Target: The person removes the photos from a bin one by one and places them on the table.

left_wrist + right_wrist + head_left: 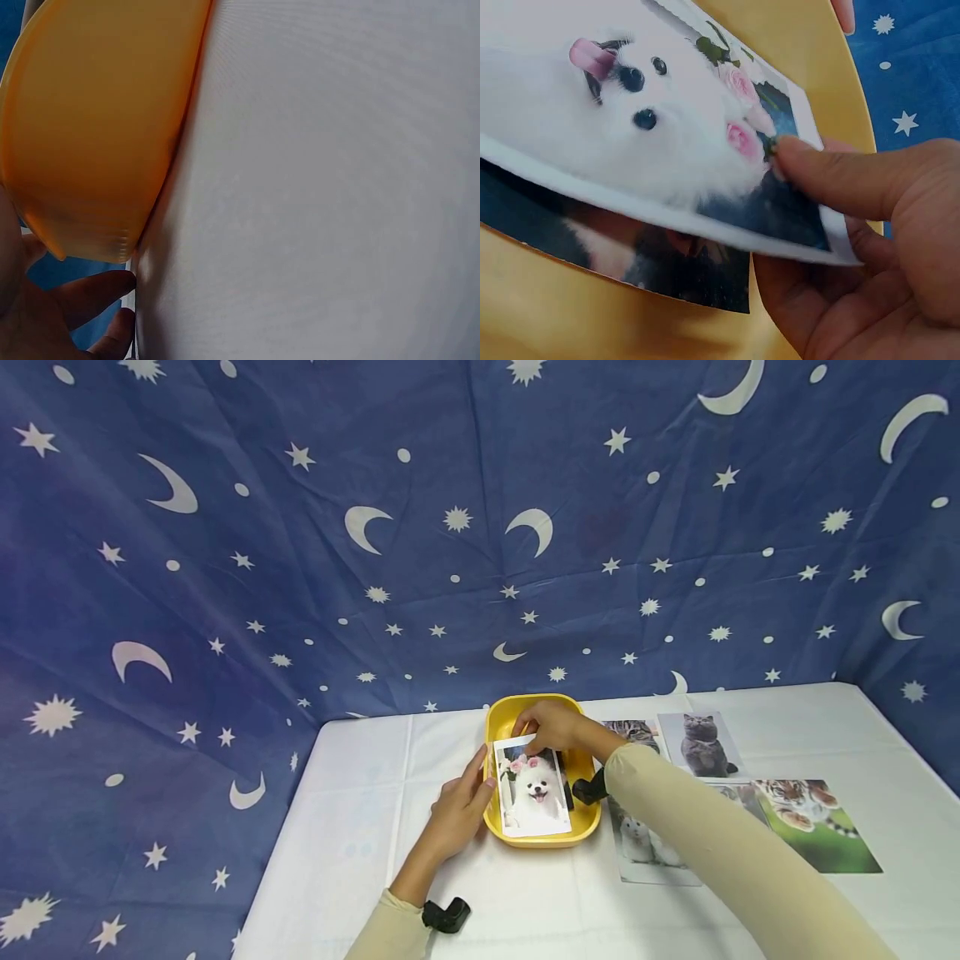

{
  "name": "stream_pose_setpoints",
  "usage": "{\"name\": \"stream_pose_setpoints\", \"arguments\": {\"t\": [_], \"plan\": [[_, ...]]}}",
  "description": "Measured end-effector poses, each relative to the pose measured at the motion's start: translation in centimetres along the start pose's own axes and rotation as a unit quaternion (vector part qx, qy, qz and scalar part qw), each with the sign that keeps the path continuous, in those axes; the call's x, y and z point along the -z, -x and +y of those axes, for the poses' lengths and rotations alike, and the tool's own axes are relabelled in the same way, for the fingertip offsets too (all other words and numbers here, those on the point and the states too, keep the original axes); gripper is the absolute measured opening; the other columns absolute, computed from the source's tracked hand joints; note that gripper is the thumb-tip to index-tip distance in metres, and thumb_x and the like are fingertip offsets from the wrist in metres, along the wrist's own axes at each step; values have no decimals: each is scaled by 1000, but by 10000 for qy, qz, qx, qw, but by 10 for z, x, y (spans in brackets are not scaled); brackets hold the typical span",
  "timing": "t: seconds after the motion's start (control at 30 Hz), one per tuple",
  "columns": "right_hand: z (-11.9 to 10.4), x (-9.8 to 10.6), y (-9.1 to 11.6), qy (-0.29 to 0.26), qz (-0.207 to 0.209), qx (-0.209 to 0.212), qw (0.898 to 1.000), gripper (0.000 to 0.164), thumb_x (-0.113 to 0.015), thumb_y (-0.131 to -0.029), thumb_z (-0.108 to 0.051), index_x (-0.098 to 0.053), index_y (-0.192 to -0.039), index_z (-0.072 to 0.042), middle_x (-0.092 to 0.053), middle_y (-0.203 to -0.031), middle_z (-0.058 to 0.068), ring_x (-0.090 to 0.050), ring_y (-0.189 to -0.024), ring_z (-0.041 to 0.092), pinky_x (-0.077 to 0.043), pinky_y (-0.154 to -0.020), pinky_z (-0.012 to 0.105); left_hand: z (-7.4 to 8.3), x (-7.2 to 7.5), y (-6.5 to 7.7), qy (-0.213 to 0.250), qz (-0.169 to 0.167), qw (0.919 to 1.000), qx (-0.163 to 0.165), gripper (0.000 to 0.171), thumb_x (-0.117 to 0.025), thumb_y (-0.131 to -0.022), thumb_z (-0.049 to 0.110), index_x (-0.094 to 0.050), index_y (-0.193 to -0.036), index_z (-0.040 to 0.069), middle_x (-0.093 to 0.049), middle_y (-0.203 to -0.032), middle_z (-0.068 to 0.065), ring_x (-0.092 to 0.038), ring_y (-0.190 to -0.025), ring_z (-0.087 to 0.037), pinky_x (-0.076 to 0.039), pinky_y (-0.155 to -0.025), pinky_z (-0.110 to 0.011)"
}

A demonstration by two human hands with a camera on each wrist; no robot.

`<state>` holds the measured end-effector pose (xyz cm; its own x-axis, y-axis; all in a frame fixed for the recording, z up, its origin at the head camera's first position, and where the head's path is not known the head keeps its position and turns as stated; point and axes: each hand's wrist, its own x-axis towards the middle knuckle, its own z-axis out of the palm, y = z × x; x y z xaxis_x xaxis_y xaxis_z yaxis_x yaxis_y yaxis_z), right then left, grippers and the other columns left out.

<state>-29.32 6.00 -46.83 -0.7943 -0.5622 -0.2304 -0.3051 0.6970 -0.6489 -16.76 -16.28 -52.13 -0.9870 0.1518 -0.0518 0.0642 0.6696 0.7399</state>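
Observation:
A yellow plastic basin (pixel 536 842) stands on the white table. My right hand (pixel 551 727) reaches over it and pinches the top end of a white-bordered photo card (pixel 534 793) showing a fluffy white dog with pink flowers. In the right wrist view the thumb presses on the face of the card, with the other fingers beneath. Under it lies a second, darker photo card (pixel 615 255) inside the basin, its picture mostly covered. At the basin's left side is my left hand (pixel 453 814), fingers loosely extended by the rim; whether they touch it is hard to tell.
Right of the basin, several animal photos lie on the table: a grey cat (pixel 702 745), a tiger cub (pixel 817 822), a photo with white animals (pixel 648 852) and a tabby cat (pixel 633 732). The right sleeve covers parts of them. A blue star-and-moon cloth (pixel 450 560) hangs behind.

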Motion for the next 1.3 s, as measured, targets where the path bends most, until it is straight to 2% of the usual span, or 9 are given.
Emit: {"name": "stream_pose_setpoints", "arguments": {"t": [0.1,0.23,0.43,0.53,0.67,0.87,1.0,1.1,1.3], "plan": [[1,0,4,-219,-41,104,9997,22,-82,-86,-12,-78,-108,-15,-73,-95,0,-61,-84,15,-53,-79,28,0,0,0,38,-11,10000,30,55,-43,-108,47,-24,-161,46,-56,-152,-4,-45,-142,-37,-24,-106,-78],[0,-1,10,-245,-125,232,9994,24,-80,-88,-14,-77,-112,-19,-74,-101,-1,-64,-94,15,-54,-92,36,0,0,0,67,-17,10000,51,56,-43,-109,47,-24,-161,46,-56,-152,-2,-45,-143,-37,-23,-106,-78],[-1,-3,22,-135,-230,387,9989,41,-83,-85,-15,-73,-125,-24,-72,-117,-1,-61,-104,18,-50,-100,42,0,-1,0,-5,-11,10000,32,56,-42,-108,48,-23,-161,45,-55,-152,-3,-45,-143,-37,-23,-106,-79],[1,-3,28,-155,-87,502,9986,46,-84,-85,-14,-71,-128,-25,-71,-122,-3,-61,-110,18,-49,-104,43,0,-1,0,-6,-24,10000,44,56,-42,-108,48,-22,-161,47,-54,-153,-4,-45,-143,-37,-23,-106,-79],[6,0,38,-332,396,598,9969,47,-83,-86,-15,-70,-130,-26,-69,-132,-1,-60,-123,22,-48,-107,47,0,-2,0,1,-28,10000,76,56,-42,-108,48,-21,-160,50,-53,-154,-5,-43,-144,-38,-22,-107,-79],[22,18,63,-1045,1033,416,9883,51,-85,-85,-19,-67,-132,-25,-68,-125,3,-63,-108,22,-53,-97,44,0,-2,0,35,23,9999,104,56,-43,-108,47,-22,-160,49,-53,-154,-3,-43,-144,-37,-21,-107,-78],[40,32,83,-1594,1267,363,9784,49,-84,-85,-19,-67,-132,-24,-69,-123,8,-67,-95,22,-57,-84,39,1,-1,1,23,34,10000,62,56,-43,-109,46,-23,-161,47,-55,-153,-3,-44,-143,-37,-22,-107,-78],[56,42,100,-1979,1327,90,9712,52,-83,-87,-21,-65,-135,-23,-69,-124,11,-71,-89,25,-60,-74,38,1,-1,1,-3,36,10000,35,56,-43,-109,46,-23,-161,46,-55,-152,-3,-44,-143,-37,-23,-107,-78],[91,65,139,-1945,1503,-373,9686,58,-81,-89,-26,-55,-141,-21,-65,-118,16,-71,-83,25,-59,-68,39,0,-1,1,-13,35,10000,11,56,-42,-108,48,-22,-161,47,-56,-151,-2,-44,-143,-37,-23,-107,-79]]}}
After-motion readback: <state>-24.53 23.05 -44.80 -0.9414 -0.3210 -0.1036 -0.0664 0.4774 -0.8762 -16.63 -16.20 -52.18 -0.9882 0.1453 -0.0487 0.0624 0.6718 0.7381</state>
